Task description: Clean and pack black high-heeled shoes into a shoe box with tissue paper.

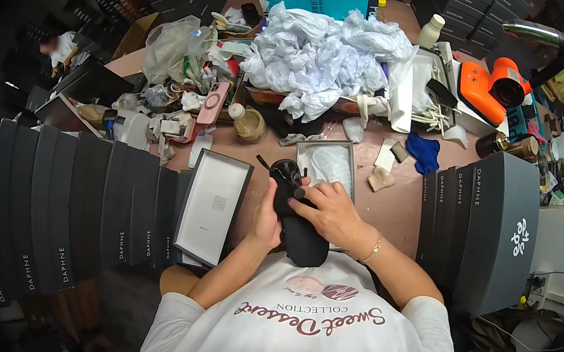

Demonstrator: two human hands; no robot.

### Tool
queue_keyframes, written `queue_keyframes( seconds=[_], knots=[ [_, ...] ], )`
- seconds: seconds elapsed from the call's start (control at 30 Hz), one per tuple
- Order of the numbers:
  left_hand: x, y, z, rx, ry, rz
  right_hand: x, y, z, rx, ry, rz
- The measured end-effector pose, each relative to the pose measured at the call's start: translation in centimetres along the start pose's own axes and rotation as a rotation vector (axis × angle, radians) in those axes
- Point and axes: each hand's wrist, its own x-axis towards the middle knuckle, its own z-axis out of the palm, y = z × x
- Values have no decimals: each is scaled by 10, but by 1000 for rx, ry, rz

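A black strapped shoe (306,247) is held up close to my chest, its rounded end toward me and a thin strap sticking out at the far end. My left hand (267,221) grips it along its left side, thumb pointing up. From the right, my right hand (335,213) pinches the shoe's upper near the strap; its fingertips are partly hidden. Just beyond my hands lies an open grey shoe box (354,174) with white tissue paper (329,162) inside. To the left rests a box lid (211,203), its white inner side facing up.
Rows of dark shoe boxes stand at the left (77,201) and right (492,228). A heap of crumpled white paper (323,55) fills the far middle. Around it are a bottle (249,125), a pink phone (213,103), a blue cloth (423,154) and an orange hair dryer (505,76).
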Motion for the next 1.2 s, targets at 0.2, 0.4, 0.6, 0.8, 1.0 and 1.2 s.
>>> queue_keyframes(
  seconds=[0.2,0.4,0.6,0.8,1.0,1.2],
  knots=[
    [-6,23,-19,-94,-45,135,-38,13,-34,-10,31,240],
    [-15,24,-14,204,6,234,-11,-45,-19,299,-222,82],
    [-29,47,-32,321,-212,32,21,-31,-58,128,225,19],
    [-48,44,-21,326,-237,-31,23,37,-59,-242,278,64],
    [-48,39,-20,278,-181,-71,32,38,-48,-181,28,-44],
    [-45,38,-24,355,-143,-20,33,11,-19,17,-36,-91]
  ],
)
